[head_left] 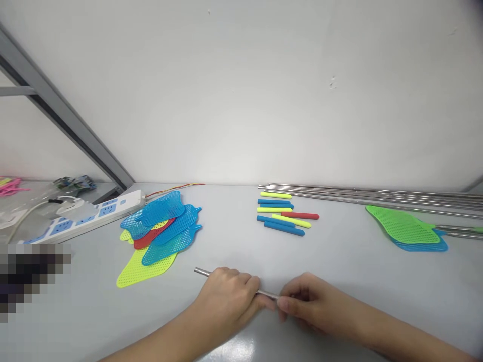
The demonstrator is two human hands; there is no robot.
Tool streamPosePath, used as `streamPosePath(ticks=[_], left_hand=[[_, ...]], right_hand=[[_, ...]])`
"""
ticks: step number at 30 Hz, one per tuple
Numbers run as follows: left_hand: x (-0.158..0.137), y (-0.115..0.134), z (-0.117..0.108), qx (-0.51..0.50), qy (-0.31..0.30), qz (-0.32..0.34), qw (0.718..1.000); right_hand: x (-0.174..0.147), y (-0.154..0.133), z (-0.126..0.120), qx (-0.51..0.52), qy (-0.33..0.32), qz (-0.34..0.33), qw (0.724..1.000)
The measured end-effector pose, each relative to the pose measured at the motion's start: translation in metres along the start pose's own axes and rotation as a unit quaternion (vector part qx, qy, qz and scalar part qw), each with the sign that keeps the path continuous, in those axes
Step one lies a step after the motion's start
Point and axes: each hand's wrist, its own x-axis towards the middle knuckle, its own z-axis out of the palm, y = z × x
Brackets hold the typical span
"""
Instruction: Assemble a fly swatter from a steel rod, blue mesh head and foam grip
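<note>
My left hand (pixel 230 296) is wrapped around a thin metal tube (pixel 202 272), whose left end sticks out past the fist. At the other end, my right hand (pixel 313 304) pinches the tube between thumb and fingers; its very tip is hidden there. Left of the hands lies a loose pile of perforated fly swatter heads: blue ones (pixel 171 248), a red one (pixel 153 236) and yellow ones (pixel 145 270). Beyond the hands are several short plastic sleeves with pointed ends, in blue (pixel 285 229), yellow (pixel 275 195) and red (pixel 301 215).
A bundle of long metal tubes (pixel 339 194) lies along the wall at the back right. In front of it, a green fly swatter (pixel 403 226) overlaps a blue one (pixel 424 248). A white power strip (pixel 126 202) with plugs stands at the back left, by a slanting grey frame (pixel 68 103).
</note>
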Motion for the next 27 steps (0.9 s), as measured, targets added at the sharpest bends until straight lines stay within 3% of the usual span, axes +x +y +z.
streamPosePath(ticks=[14,20,27], left_hand=[[-0.002,0.004,0.004,0.001,-0.013,0.024,1.000],[-0.003,0.005,0.015,0.019,-0.010,0.089,0.996],[-0.003,0.015,0.015,0.040,0.003,0.115,0.993]], right_hand=[[-0.001,-0.003,0.003,-0.022,-0.005,-0.012,1.000],[-0.002,-0.005,0.007,-0.032,-0.019,-0.029,0.999],[-0.001,-0.002,0.008,-0.043,-0.039,-0.053,0.997]])
